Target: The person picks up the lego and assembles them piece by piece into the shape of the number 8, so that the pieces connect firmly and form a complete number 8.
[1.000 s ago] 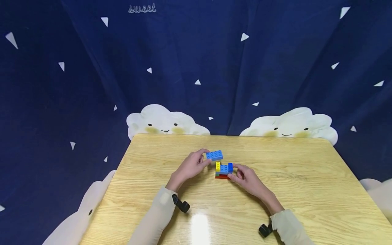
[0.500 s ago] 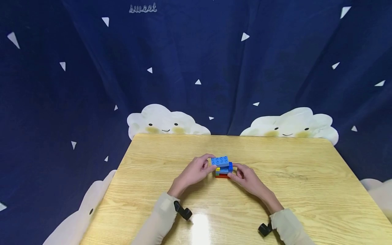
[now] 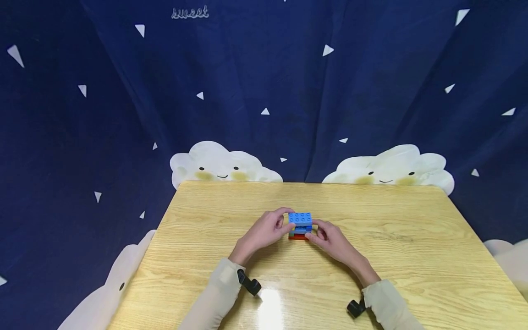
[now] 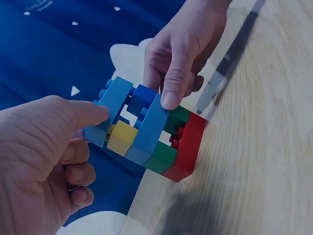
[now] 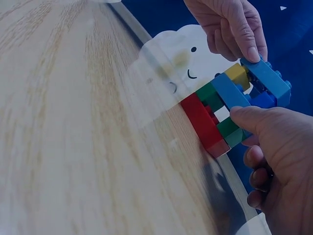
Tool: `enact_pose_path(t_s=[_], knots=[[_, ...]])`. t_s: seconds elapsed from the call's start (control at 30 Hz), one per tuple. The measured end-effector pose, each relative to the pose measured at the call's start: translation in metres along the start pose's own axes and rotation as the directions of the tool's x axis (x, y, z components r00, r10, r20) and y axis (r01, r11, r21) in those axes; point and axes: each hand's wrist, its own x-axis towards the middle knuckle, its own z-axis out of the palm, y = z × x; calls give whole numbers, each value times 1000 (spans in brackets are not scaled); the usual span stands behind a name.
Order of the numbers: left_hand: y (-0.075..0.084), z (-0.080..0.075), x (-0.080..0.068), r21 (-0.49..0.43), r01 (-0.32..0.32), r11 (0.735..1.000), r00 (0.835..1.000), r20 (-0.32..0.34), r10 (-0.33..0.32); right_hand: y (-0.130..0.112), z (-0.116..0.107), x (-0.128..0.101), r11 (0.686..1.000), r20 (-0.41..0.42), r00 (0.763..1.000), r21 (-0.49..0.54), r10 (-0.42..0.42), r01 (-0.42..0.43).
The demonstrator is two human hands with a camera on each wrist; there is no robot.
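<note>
My left hand point(image 3: 264, 231) pinches a light blue toy building brick point(image 3: 300, 218) between thumb and fingers, close over the top of a small brick stack. That stack has a red brick point(image 4: 188, 152) at the bottom, then two small green bricks point(image 4: 162, 157) with a gap between them. Above them lies a second light blue brick point(image 4: 148, 136), topped by a yellow brick point(image 4: 122, 138) and a dark blue brick point(image 5: 263, 100) at opposite ends. In the left wrist view, studs show in the narrow gap under the held brick. My right hand point(image 3: 336, 243) grips the stack, its thumb on the lower light blue brick.
The stack stands on a wooden table point(image 3: 396, 238), whose far edge meets a dark blue curtain point(image 3: 264, 68) with white triangles and clouds. Each wrist carries a black camera, one on the left point(image 3: 252, 286) and one on the right point(image 3: 355, 309).
My left hand has brought its light blue brick rightward and over the stack, turning it level with the bricks below. My right hand has kept its grip on the stack.
</note>
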Motion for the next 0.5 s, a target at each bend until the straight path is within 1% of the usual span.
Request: enact_pose_path(t_s=[0.3,0.43,0.5], knots=[[0,0,0,4,-9,1000,1000,-4,9,-1,0,1,1000,12,1000,-5,4,-4],[0,0,0,16,-11,1000,1000,-5,11,-5,-6,0,1000,43,999,-7,16,-16],[0,0,0,26,-10,1000,1000,-5,11,-9,-11,1,1000,49,999,9,17,-17]])
